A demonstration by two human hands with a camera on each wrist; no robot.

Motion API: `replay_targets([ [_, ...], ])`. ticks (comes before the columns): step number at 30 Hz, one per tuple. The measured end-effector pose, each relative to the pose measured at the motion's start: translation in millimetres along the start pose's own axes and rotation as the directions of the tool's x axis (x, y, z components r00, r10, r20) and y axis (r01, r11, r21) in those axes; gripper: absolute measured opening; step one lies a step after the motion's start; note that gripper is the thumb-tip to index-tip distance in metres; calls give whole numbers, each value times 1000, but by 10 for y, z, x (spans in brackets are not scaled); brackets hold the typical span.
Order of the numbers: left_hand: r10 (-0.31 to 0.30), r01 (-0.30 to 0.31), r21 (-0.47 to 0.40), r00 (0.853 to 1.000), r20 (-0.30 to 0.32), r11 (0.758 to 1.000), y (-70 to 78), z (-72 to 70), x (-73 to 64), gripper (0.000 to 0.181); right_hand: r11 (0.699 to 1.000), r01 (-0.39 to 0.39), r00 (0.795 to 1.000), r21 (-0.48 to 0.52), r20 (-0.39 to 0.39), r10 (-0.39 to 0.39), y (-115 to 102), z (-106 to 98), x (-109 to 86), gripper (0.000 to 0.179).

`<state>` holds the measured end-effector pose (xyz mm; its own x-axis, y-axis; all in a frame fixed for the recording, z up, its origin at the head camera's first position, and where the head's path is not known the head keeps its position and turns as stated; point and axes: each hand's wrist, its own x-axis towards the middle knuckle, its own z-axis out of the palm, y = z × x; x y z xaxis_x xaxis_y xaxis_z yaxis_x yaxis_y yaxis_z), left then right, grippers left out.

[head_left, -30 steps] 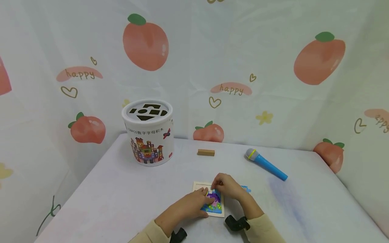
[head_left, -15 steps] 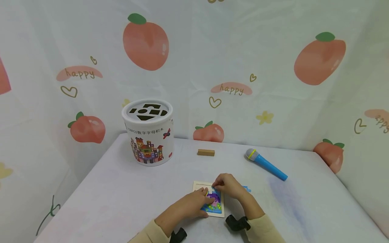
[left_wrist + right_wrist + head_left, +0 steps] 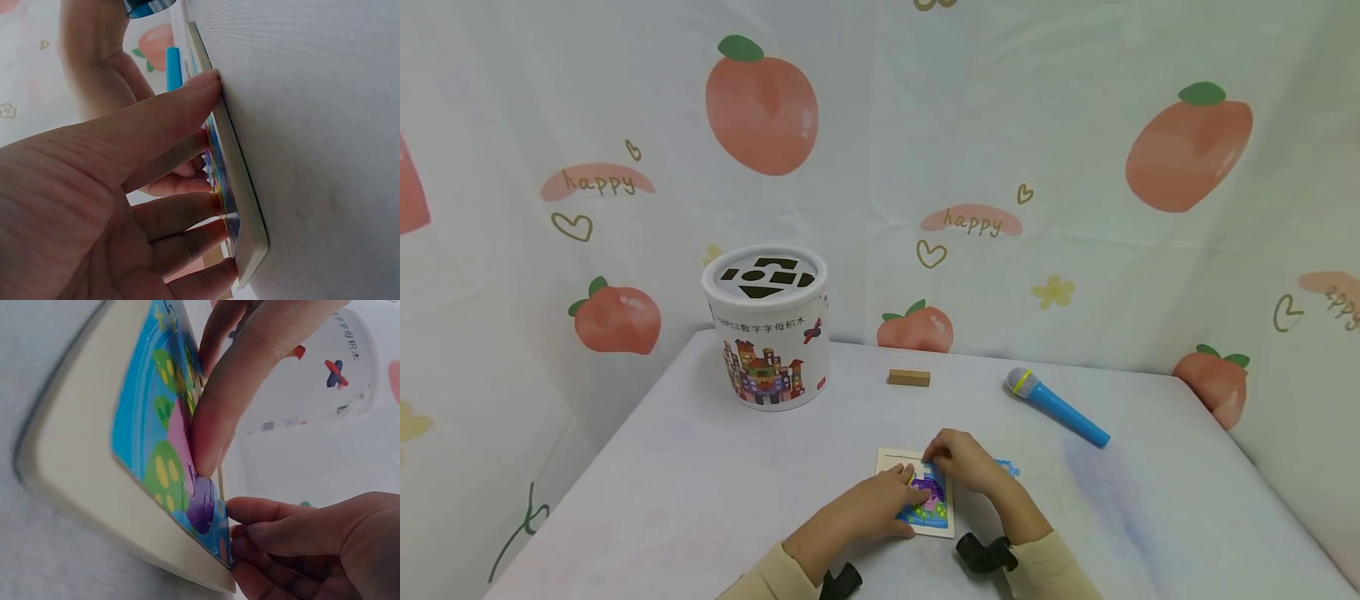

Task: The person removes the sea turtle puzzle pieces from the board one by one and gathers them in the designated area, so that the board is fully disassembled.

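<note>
A small jigsaw puzzle (image 3: 933, 510) with a purple, pink and blue picture sits in a pale wooden frame (image 3: 953, 521) on the table. My left hand (image 3: 880, 502) lies across it from the left, fingers spread and pressing on the picture. In the left wrist view, the thumb (image 3: 203, 84) rests along the frame's near edge. My right hand (image 3: 962, 461) bends over the frame's upper right part, its curled fingertips pinching a blue puzzle piece (image 3: 224, 547) at the picture's edge. Bare pale board (image 3: 895, 458) shows at the upper left of the frame.
Beyond the right wrist lies another blue puzzle piece (image 3: 1011, 467). A blue toy microphone (image 3: 1063, 410) is at the right rear, and a wooden block (image 3: 908, 377) stands behind the frame. The white bucket (image 3: 767, 333) with a slotted lid occupies the back left, before a peach-print curtain (image 3: 850, 125).
The right fingertips shift very slightly at the puzzle's upper right corner. My left hand stays in place on the picture, and the other objects have not moved.
</note>
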<state>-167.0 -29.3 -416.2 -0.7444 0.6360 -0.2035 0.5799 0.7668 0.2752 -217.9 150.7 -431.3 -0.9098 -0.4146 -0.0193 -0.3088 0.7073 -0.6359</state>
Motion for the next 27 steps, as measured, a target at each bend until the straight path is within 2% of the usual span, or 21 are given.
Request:
replay_targets([
  [6,-15,15,-6,1000,5,1000,5,1,6,50,999,-18,1000,50,21,17,1,1,3,18],
  [14,-11,11,-1,1000,11,1000,-7,4,16,50,985,14,995,171,99,-31,63,-82,-13,9],
  [21,-14,14,-4,1000,16,1000,-17,13,26,51,951,-82,992,300,120,48,140,-120,-10,15],
  [27,-19,19,-10,1000,20,1000,-14,16,33,50,929,-115,991,350,102,84,197,-174,-46,19],
])
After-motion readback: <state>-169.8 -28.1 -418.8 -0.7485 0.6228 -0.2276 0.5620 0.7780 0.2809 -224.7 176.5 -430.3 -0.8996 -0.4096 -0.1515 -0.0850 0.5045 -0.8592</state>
